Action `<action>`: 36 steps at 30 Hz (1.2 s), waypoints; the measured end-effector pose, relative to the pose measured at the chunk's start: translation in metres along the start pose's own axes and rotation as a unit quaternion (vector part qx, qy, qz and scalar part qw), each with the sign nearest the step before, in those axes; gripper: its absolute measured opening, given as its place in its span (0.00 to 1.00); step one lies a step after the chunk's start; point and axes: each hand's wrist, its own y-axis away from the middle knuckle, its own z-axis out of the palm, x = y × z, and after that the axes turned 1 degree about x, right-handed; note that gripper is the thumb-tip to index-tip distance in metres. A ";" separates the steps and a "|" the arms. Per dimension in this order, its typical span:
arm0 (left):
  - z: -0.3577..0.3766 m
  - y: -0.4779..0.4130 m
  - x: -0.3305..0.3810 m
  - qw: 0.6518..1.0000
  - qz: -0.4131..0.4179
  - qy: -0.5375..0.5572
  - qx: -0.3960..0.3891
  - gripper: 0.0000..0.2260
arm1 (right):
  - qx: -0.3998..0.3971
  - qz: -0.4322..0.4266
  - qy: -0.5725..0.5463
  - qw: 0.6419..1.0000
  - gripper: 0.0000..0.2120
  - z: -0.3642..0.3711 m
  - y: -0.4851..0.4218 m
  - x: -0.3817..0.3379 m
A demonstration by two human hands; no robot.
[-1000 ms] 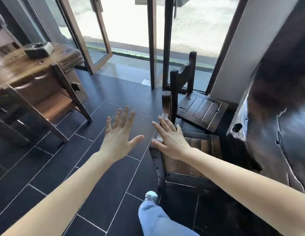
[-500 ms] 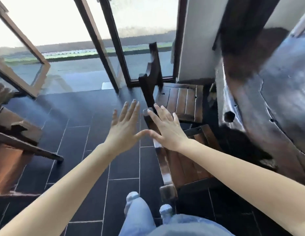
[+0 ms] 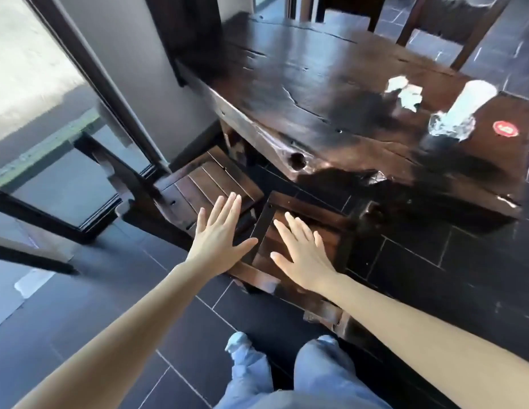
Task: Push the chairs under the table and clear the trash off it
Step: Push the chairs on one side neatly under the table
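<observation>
We see both of the person's arms stretched forward over a dark tiled floor [image 3: 434,261]. The left hand [image 3: 217,239] sits just left of the frame's centre, palm down, fingers straight and lying close together with the thumb splayed out to the right; it holds nothing. The right hand [image 3: 304,255] is just beside it, also flat and empty, its fingers slightly spread, over the slatted seat of the near wooden chair [image 3: 328,228]; we cannot tell whether the palm touches the wood. That chair stands at the centre of the frame, near the table's edge and not under it. A second wooden chair [image 3: 198,181] stands to its upper left, its seat partly tucked beneath the table's corner, its back toward the glass door [image 3: 65,184] at the left edge. The dark slab table [image 3: 301,93] fills the upper right. On it, toward the right edge of the frame, lie crumpled white paper [image 3: 405,91], a clear plastic cup [image 3: 461,113] and, touching nothing, a small round red item [image 3: 505,128] that is too small to identify. Pale blue trouser legs [image 3: 287,379] show at the bottom centre
</observation>
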 end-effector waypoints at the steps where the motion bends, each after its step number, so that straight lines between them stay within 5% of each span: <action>1: 0.005 0.001 -0.007 1.000 0.013 -0.003 -0.019 0.39 | 0.010 0.020 0.001 1.000 0.31 0.007 0.005 -0.003; 8: 0.062 0.029 -0.058 0.975 -0.065 -0.006 -0.212 0.39 | 0.039 0.192 0.069 0.978 0.34 0.040 0.070 0.029; 11: 0.084 0.036 -0.068 0.983 -0.042 -0.048 -0.174 0.40 | 0.009 0.283 0.081 0.956 0.34 0.057 0.116 0.056; 14: 0.094 0.025 -0.075 0.990 -0.023 -0.073 -0.119 0.38 | 0.055 0.359 -0.029 0.931 0.30 0.072 0.142 0.064; 18: 0.090 0.016 -0.090 0.986 -0.034 -0.075 -0.146 0.37 | 0.121 0.446 -0.105 0.881 0.29 0.077 0.127 0.047; 23: 0.088 0.004 -0.113 0.978 0.103 -0.112 -0.143 0.31 | 0.180 0.566 -0.134 0.794 0.25 0.085 0.111 0.037; 30: 0.092 -0.039 -0.147 0.920 0.375 -0.097 -0.051 0.29 | 0.209 0.563 -0.121 0.791 0.20 0.091 0.110 0.041; 36: 0.081 -0.066 -0.144 0.909 0.399 -0.113 -0.045 0.23 | 0.223 0.569 -0.132 0.780 0.14 0.085 0.093 0.046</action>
